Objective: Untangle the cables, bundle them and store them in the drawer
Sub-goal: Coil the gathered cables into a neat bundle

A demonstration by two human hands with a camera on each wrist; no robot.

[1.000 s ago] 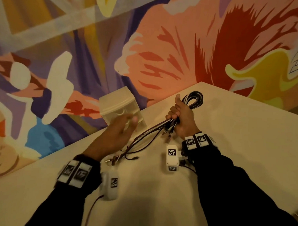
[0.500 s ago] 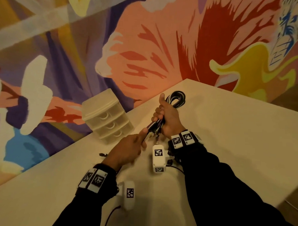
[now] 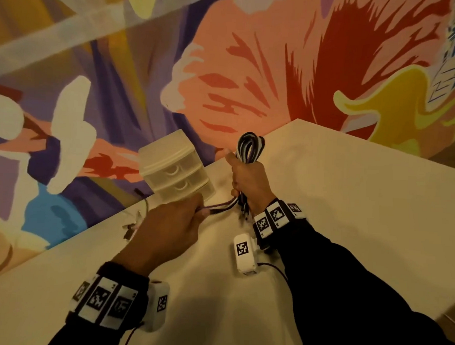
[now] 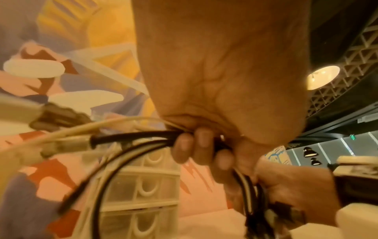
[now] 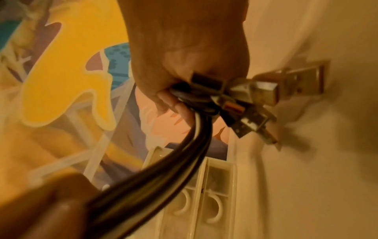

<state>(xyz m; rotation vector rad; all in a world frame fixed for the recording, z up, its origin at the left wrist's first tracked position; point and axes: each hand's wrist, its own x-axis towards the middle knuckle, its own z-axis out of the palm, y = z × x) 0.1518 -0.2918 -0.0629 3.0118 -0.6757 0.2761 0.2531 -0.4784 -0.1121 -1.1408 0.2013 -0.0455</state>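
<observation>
So the cables are mostly bunched in the right hand, looped end sticking up out of the fist over the far middle of the counter, black and white strands mixed, can't really count them. The right hand's fingers are clenched around the bundle, and a clump of plugs pokes out under the fist, some with metal ends, though the blur makes the types hard to tell. A few strands run left from there into the left hand, whose fingers are curled tight around them; from the head view the back of that hand hides the actual grip, and only the left wrist view shows it. More loose ends trail on the counter just left of that hand, small and smeary, so no idea what they are. The drawer unit sits at the far edge of the counter against the mural wall, just left of the right hand, three translucent drawers with curved handles, all looking closed, and the left hand covers part of the bottom one. Both wrists have marker bands and little white camera boxes, with thin wires running off toward the dark sleeves. In the left wrist view, up to the right, there's a round ceiling lamp on a dark lattice ceiling.
</observation>
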